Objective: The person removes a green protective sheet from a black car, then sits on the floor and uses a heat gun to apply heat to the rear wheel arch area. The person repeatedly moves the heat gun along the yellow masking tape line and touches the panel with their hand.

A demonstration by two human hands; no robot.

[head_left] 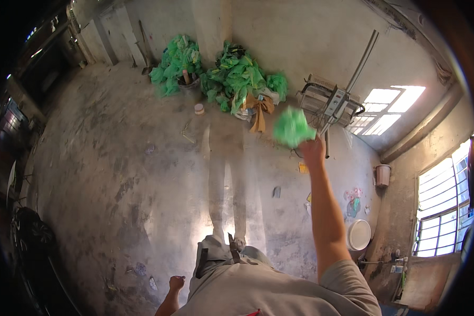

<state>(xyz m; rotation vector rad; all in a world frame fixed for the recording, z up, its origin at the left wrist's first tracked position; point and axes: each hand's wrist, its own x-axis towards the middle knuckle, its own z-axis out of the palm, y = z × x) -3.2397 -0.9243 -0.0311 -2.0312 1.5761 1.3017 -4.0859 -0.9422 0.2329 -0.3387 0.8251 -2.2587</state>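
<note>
My right arm is stretched forward. Its hand (312, 147) is closed on a crumpled, thin green plastic bag (291, 127), which is smeared by motion and held up off the floor. My left hand (177, 282) hangs low beside my hip with its fingers curled in, and nothing shows in it. Ahead, against the wall, lie two heaps of similar green plastic, one on the left (175, 60) and a larger one (234, 76) to its right. Brown paper or cloth (260, 112) lies at the front of the larger heap.
A metal frame with a long pole (336, 102) leans by the wall, right of the heaps. On the right stand a white bucket (358, 235) and a pinkish bin (383, 175) near a barred window (443, 203). Small litter (354, 203) dots the floor. A dark vehicle (34, 239) is at left.
</note>
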